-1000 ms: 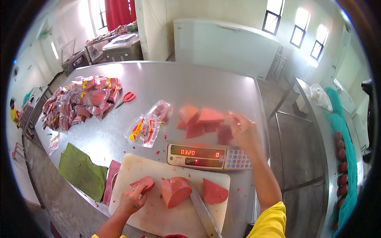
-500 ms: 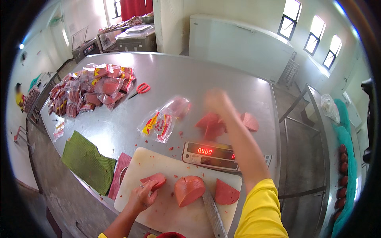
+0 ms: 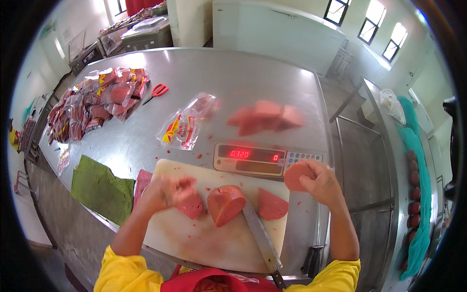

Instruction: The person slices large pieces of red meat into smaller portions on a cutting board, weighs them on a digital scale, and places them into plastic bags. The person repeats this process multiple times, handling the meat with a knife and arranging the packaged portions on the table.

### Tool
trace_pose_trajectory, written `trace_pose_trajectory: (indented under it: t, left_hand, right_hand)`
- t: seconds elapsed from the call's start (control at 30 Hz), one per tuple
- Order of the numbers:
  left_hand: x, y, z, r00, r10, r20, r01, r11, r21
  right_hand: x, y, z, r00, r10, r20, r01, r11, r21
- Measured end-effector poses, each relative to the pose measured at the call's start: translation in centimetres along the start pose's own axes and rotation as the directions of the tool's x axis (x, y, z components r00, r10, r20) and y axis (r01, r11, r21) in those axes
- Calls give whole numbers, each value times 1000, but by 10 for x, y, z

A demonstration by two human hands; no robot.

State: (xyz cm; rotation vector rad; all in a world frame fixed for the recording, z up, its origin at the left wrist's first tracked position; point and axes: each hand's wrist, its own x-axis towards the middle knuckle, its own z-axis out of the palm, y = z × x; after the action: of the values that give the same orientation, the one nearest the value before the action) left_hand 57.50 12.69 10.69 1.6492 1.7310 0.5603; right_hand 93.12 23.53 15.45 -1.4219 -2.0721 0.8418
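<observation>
My right hand (image 3: 325, 183) pinches a round pink slice of processed meat (image 3: 295, 177) just off the scale's right front corner. My left hand (image 3: 168, 192), blurred, is raised over the left of the white cutting board (image 3: 209, 258) with fingers loosely apart and nothing visible in them. Below it lies a cut meat slice (image 3: 190, 208). A thick meat chunk (image 3: 225, 206) rests mid-board beside a long knife (image 3: 260, 233); a wedge-shaped slice (image 3: 272, 204) is right of the blade. Several meat pieces (image 3: 265, 117) sit behind the lit display of the scale (image 3: 248, 167).
A printed plastic bag (image 3: 180, 129) lies left of the scale. Farther left are red-handled scissors (image 3: 159, 90) and a heap of packed meat (image 3: 92, 102). A green cloth (image 3: 101, 190) covers the table's near left edge. A black handle (image 3: 313, 260) shows at the near right.
My right hand has come back from the meat pieces behind the scale and now holds a round slice. My left hand has let go of its slice and lifted. The scale's reading has changed.
</observation>
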Motion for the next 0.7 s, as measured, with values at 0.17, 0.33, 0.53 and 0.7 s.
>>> trace_pose_trajectory:
  t: [0.17, 0.33, 0.53, 0.7]
  left_hand:
    - [130, 71, -6, 874, 373, -311, -330, 926, 183]
    - [209, 99, 33, 941, 270, -204, -164, 892, 422]
    - [232, 68, 39, 967, 207, -149, -139, 918, 372]
    - [148, 73, 4, 977, 97, -192, -127, 980, -152]
  right_hand:
    - [51, -11, -13, 973, -140, -185, 138, 990, -19]
    - [131, 10, 10, 900, -313, -302, 270, 947, -176]
    - [119, 16, 0, 892, -307, -333, 289, 952, -105]
    - [46, 22, -38, 879, -189, -437, 236, 970, 55]
